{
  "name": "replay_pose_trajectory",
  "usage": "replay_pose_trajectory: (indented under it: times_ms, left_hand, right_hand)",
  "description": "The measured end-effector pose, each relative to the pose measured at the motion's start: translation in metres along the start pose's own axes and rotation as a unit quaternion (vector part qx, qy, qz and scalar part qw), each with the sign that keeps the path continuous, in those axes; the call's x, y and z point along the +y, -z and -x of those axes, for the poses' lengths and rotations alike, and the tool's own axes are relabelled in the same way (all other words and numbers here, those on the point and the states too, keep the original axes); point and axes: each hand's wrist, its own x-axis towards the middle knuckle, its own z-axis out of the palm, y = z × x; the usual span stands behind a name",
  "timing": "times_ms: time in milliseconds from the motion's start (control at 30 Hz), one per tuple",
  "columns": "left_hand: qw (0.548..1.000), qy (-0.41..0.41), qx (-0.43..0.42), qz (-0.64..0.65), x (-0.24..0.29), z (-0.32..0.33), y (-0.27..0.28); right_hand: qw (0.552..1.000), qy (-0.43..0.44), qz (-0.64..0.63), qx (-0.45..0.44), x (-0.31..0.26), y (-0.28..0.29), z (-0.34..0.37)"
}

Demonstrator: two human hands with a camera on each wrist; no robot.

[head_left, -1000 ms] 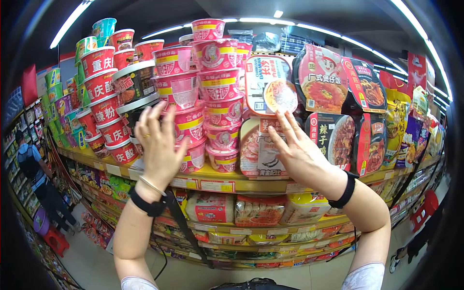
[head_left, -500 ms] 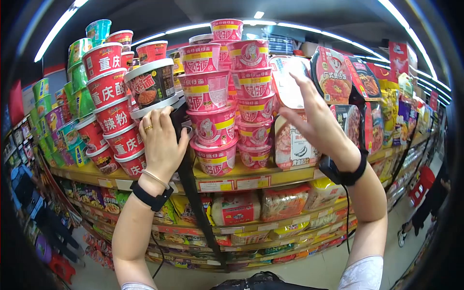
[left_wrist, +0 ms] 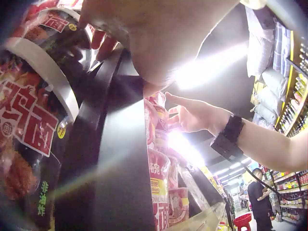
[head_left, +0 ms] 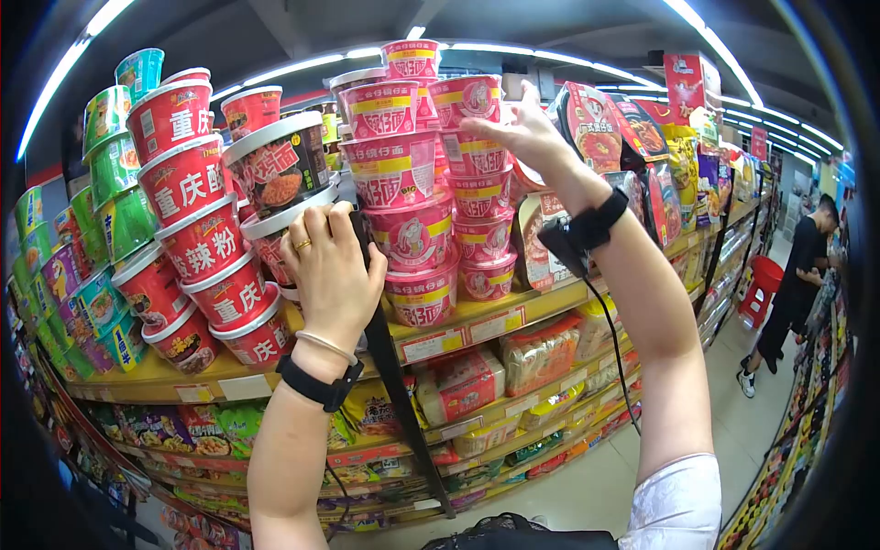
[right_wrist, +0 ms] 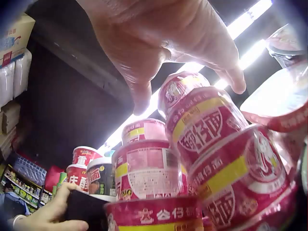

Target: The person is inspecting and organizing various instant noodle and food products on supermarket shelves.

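In the head view, my left hand grips the top part of a black shelf post, fingers bent over its left side and thumb on the right. Black noodle bowls with white lids are stacked right beside those fingers. My right hand is raised, fingers and thumb spread, by the upper pink noodle bowls. The right wrist view shows this hand above the top pink bowl, holding nothing. Boxed meals stand below the right forearm.
Red noodle bowls and green tubs are stacked on the left. Bagged noodles fill the lower shelf. A person in black stands in the right aisle near a red stool. A cable hangs from the right wrist.
My left hand has come down from before the black bowls onto the post. The right hand has left the boxed meals, moving up and left to the pink bowls. The view has turned right.
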Motion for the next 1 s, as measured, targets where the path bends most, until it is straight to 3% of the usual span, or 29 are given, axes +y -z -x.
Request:
replay_pose_trajectory:
  times_ms: [33, 100, 133, 167, 233, 400, 567, 633, 733, 1000]
  left_hand:
    - [1.0, 0.0, 0.001, 0.005, -0.001, 0.0, 0.0]
    - [1.0, -0.003, 0.001, 0.0, -0.002, 0.001, -0.002]
    - [1.0, -0.003, 0.0, 0.006, -0.002, 0.001, -0.003]
    - [1.0, -0.001, 0.005, 0.005, -0.002, 0.001, -0.003]
    - [1.0, 0.002, 0.007, 0.007, -0.001, 0.001, -0.004]
    - [1.0, 0.001, 0.01, 0.0, -0.001, 0.002, -0.006]
    - [1.0, 0.013, -0.001, -0.003, 0.0, 0.002, -0.006]
    - [1.0, 0.014, -0.001, 0.0, -0.001, 0.002, -0.006]
    - [1.0, 0.019, -0.002, 0.002, 0.0, 0.002, -0.007]
    - [1.0, 0.018, 0.001, 0.0, 0.0, 0.004, -0.009]
  right_hand:
    - [1.0, -0.001, 0.005, 0.002, 0.007, -0.004, 0.007]
    - [0.994, 0.053, 0.023, 0.092, 0.02, -0.013, 0.029]
    - [0.99, 0.073, -0.058, 0.108, 0.013, -0.013, 0.05]
    - [0.988, 0.078, -0.066, 0.112, 0.014, -0.014, 0.063]
    - [0.991, 0.023, -0.13, 0.035, 0.018, -0.013, 0.078]
    - [0.994, 0.046, 0.097, 0.009, 0.029, -0.026, 0.08]
    - [0.989, 0.031, 0.146, 0.011, 0.023, -0.04, 0.074]
    - [0.982, -0.02, 0.189, 0.017, 0.016, -0.044, 0.075]
    - [0.976, 0.034, 0.206, 0.055, 0.027, -0.055, 0.072]
    - [0.966, 0.019, 0.248, 0.076, 0.02, -0.056, 0.069]
